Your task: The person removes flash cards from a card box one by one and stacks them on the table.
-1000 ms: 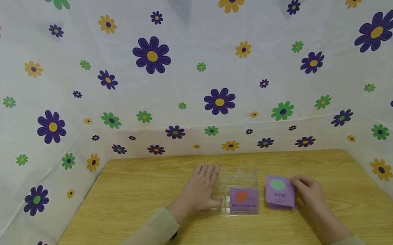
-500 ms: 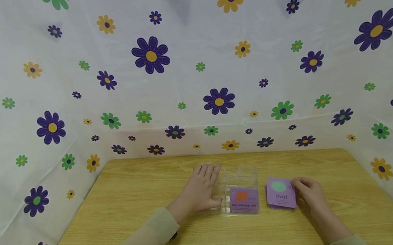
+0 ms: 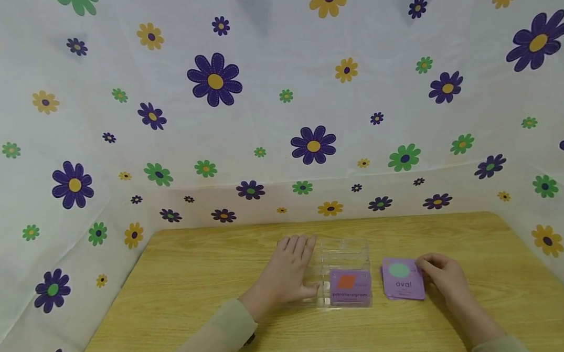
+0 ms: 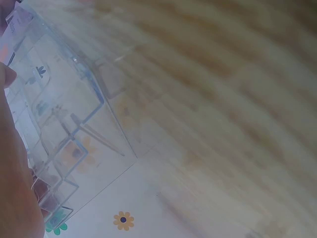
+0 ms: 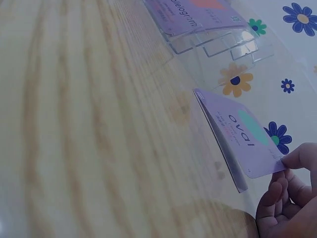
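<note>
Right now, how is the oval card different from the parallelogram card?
The oval card shows a green shape; the parallelogram card shows an orange one. The oval card tops a small pile on the table, pinched at its corner by the right hand; the parallelogram card stands in the clear holder, which the left hand touches. Both are purple with a word under the shape.

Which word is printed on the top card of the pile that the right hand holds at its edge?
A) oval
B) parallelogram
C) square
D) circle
A: the top card pinched by the right hand shows a green shape and the word "oval"; "parallelogram" is on the card in the clear holder.
</note>
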A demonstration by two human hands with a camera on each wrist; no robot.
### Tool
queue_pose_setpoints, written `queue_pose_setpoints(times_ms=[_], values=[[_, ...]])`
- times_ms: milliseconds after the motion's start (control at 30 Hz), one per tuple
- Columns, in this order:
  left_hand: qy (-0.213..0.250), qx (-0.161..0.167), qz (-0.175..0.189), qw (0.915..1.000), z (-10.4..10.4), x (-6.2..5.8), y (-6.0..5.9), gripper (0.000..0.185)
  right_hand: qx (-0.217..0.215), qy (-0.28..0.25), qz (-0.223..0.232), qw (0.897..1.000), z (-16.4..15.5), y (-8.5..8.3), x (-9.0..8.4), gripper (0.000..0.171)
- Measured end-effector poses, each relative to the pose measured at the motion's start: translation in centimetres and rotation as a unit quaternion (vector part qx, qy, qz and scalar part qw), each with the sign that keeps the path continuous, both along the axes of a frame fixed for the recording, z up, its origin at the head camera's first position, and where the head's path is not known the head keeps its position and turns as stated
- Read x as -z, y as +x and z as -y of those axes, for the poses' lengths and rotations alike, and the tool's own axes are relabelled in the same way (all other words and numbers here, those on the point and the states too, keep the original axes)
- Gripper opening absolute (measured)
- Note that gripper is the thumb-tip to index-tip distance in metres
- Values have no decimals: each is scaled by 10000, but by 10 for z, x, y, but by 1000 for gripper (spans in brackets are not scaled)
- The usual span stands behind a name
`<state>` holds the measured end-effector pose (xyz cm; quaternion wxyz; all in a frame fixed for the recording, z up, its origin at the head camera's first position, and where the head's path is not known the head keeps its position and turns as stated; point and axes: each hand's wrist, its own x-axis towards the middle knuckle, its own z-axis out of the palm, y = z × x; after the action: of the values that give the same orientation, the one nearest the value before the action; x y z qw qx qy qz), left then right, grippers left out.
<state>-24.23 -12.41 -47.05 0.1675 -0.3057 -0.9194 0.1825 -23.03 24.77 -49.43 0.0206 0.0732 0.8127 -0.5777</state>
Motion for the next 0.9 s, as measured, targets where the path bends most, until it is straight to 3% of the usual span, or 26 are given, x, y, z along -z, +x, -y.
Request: queue_pose_setpoints(times_ms=[300, 900], values=[[20, -44, 59, 10000, -1, 0, 0, 107, -181, 274, -230, 9992, -2, -2, 6, 34], [82, -12, 30, 10000, -1, -2, 1, 108, -93, 662, -450, 9967, 1, -4, 10, 31]])
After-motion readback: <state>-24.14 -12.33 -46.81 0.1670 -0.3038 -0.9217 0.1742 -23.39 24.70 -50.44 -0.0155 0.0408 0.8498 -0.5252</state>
